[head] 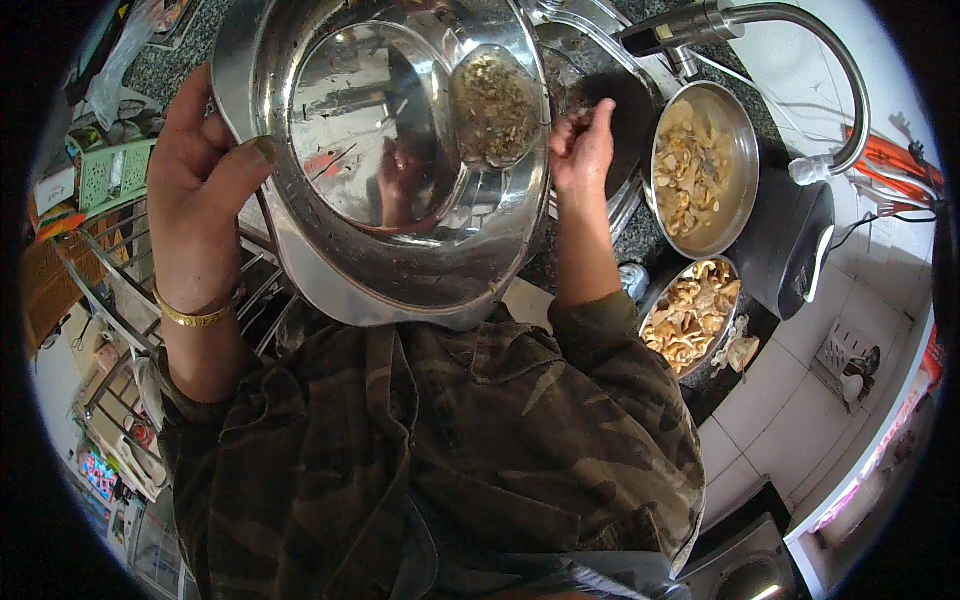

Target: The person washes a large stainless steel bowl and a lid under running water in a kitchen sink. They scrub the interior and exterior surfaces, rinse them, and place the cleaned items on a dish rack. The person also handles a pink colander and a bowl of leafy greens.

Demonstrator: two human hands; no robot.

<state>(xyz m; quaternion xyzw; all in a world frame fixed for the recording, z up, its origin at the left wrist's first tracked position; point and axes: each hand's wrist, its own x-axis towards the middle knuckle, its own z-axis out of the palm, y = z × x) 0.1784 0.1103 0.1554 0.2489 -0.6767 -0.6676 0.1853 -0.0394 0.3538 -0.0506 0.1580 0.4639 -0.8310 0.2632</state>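
Observation:
My left hand point(206, 195), with a gold-coloured bracelet point(196, 316) on its wrist, grips the rim of a large stainless steel basin point(375, 281). The basin is tilted towards the right. Murky water with brown bits point(496, 105) pools at its right side, and dark specks cling to the wall. My right hand point(586, 150) is just past the basin's right rim, over the sink point(626, 112). Its fingers are curled and partly blurred, so I cannot tell whether they hold anything.
Right of the sink stands a metal bowl point(697, 172) of sliced mushrooms in cloudy water. Nearer is a bowl of drained mushrooms point(694, 315). A dark container point(787, 240) stands beside them. The flexible faucet point(847, 60) arches overhead. A metal rack point(112, 285) is at left.

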